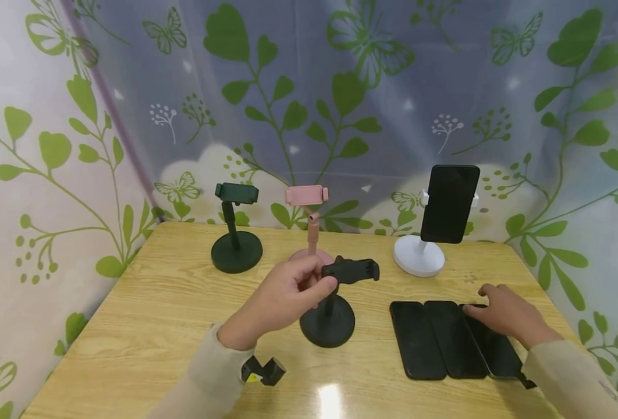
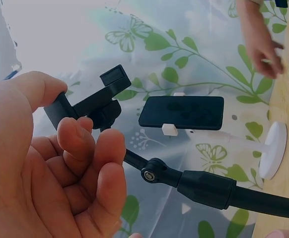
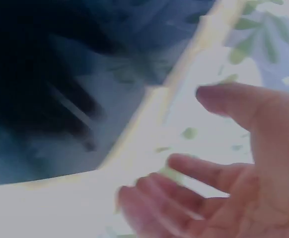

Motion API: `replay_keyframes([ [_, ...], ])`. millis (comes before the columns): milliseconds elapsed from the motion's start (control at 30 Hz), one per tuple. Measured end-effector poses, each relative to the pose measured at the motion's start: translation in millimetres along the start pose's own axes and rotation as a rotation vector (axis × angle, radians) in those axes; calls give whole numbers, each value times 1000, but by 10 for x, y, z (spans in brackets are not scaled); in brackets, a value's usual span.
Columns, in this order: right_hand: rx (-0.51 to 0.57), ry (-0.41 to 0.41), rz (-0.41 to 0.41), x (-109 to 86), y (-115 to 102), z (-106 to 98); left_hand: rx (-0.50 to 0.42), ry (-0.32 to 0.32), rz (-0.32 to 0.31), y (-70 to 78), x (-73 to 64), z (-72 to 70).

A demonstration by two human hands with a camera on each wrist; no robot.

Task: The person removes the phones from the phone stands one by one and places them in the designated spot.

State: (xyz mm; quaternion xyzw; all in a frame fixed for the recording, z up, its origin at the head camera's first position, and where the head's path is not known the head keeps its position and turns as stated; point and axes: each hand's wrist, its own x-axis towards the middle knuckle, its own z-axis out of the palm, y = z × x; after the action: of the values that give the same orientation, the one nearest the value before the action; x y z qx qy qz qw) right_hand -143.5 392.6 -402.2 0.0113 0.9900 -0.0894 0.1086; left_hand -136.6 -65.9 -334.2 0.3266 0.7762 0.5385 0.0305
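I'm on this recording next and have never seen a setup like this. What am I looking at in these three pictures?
There is no robot here, just a person's two bare hands. The big picture comes from a camera on the head, looking forward and down; the other two come from cameras on each wrist.

On the wooden table are a green stand, a pink stand, a white stand with a phone clamped in it, and three dark phones lying side by side.

The left hand pinches the clamp of a black stand. The right hand is at the rightmost of the three phones, holding nothing; whether it touches is unclear.
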Motion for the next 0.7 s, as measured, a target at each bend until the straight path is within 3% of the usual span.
replay_keyframes([
  [100, 31, 131, -54, -72, -297, -155, -6, 2, 2, -11, -1, -2],
  [200, 99, 310, -161, -215, -705, -310, 5, 12, 14, -22, 3, -3],
  [367, 183, 699, -546, -498, -1369, -480, 46, 24, 38, -48, 9, 2],
  [433, 213, 816, -699, -586, -1594, -520, 48, 22, 44, -57, 8, 2],
  [533, 292, 881, -808, -679, -1882, -547, 46, 22, 54, -62, 10, 4],
  [700, 416, 864, -819, -711, -2173, -513, 38, 37, 84, -68, 17, 16],
])
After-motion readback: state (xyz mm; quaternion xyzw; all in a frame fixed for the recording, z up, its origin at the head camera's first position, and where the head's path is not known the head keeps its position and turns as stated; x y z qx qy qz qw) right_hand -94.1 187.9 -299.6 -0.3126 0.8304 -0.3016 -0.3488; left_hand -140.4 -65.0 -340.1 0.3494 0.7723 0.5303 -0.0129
